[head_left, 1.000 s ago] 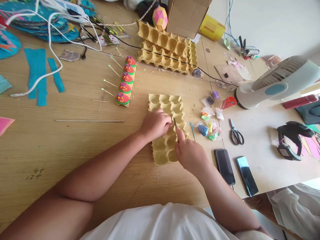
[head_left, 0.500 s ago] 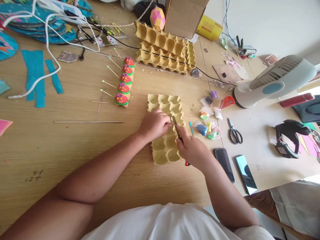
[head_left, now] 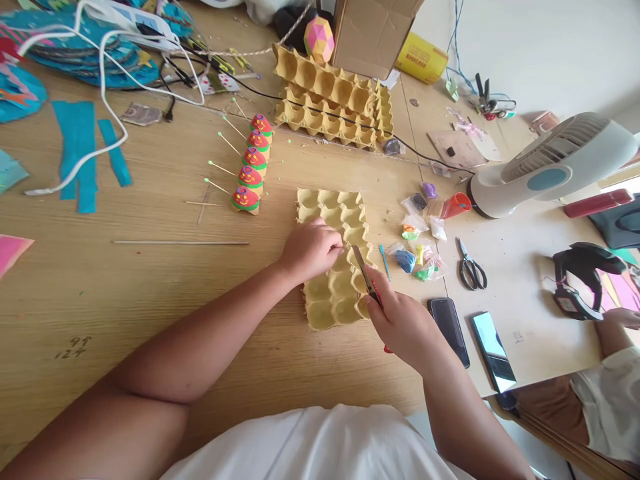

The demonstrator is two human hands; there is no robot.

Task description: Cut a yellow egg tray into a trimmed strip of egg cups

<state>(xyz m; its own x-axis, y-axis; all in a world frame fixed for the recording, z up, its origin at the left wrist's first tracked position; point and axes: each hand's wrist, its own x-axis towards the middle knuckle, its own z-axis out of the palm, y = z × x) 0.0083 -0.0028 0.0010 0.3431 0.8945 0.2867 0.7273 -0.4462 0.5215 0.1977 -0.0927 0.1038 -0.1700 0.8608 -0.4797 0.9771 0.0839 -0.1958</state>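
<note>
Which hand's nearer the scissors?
Right. The right hand holds a utility knife below and left of the scissors; the left hand is farther left, on the egg tray.

The left hand (head_left: 313,248) covers some cups of the egg tray (head_left: 323,313); its curled fingertips are out of sight. The right hand (head_left: 406,328) hides most of the handle of the knife (head_left: 367,275); whether its blade touches the tray is unclear. Taking the tray as the clock's centre, the top edge cuts off a cardboard box (head_left: 375,40) between 12 and 1. At 10, blue discs (head_left: 80,57) lie partly under a white cable (head_left: 103,73) and run past the left edge. At 9 that edge also crops pink paper (head_left: 13,253). Just past 3, a co-worker's hand (head_left: 623,317) is cropped at the right. Print on the yellow roll (head_left: 423,59) at 1 is too small to read.
</note>
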